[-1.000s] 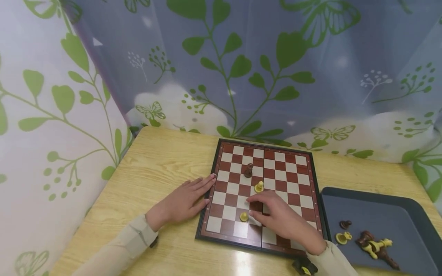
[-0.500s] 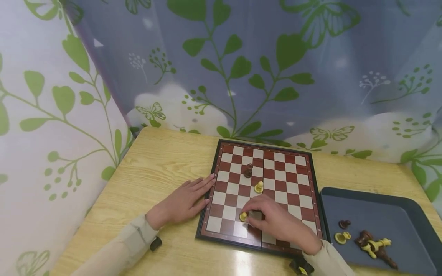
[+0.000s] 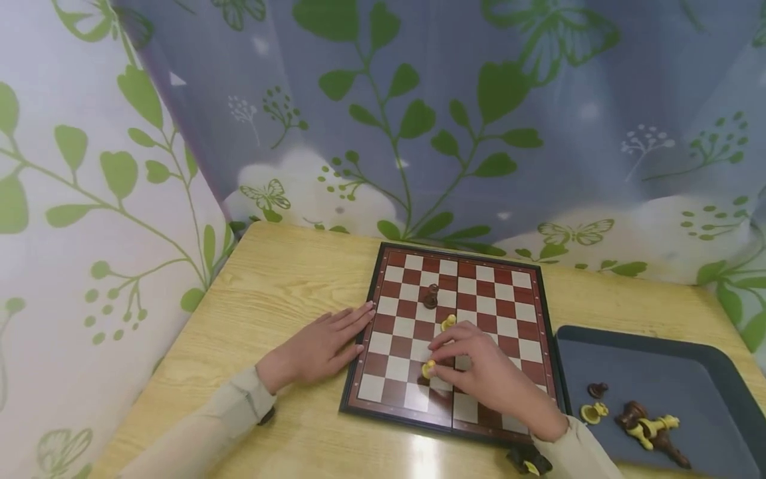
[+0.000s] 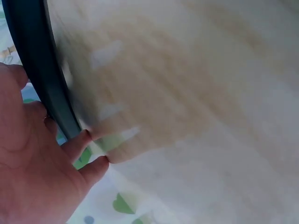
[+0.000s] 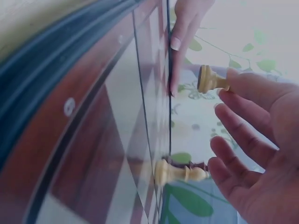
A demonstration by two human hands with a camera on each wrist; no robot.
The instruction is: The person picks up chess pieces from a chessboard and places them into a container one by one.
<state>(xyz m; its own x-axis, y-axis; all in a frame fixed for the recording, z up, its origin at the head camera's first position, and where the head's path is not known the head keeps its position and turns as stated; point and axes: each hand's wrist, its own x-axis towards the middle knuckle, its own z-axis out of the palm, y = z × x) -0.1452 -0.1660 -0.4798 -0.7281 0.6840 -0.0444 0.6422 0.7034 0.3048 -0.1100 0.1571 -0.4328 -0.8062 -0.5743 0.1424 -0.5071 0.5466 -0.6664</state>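
Observation:
A red and white chessboard [image 3: 486,287] lies on the wooden table. Above its near left part my right hand [image 3: 487,372] pinches a yellow pawn [image 3: 427,370] by its head; the right wrist view shows the pawn [image 5: 209,80] raised off the squares, between thumb and forefinger. Just beyond those fingers stands another yellow chess piece [image 3: 448,323], partly covered by the hand. A dark brown chess piece [image 3: 430,297] stands farther back. My left hand [image 3: 317,349] rests with straight fingers against the board's left edge; in the left wrist view its fingertips touch the dark rim [image 4: 39,60].
Right of the board sits a dark grey tray [image 3: 652,362] with several brown and yellow chess pieces lying in it. The wooden table [image 3: 299,273] extends left of the board. A leaf-patterned cloth [image 3: 383,133] hangs behind it.
My right hand reached toward the near yellow pawn, took hold of it and lifted it off the board, moving slightly away from me. The left hand has stayed at the board's edge.

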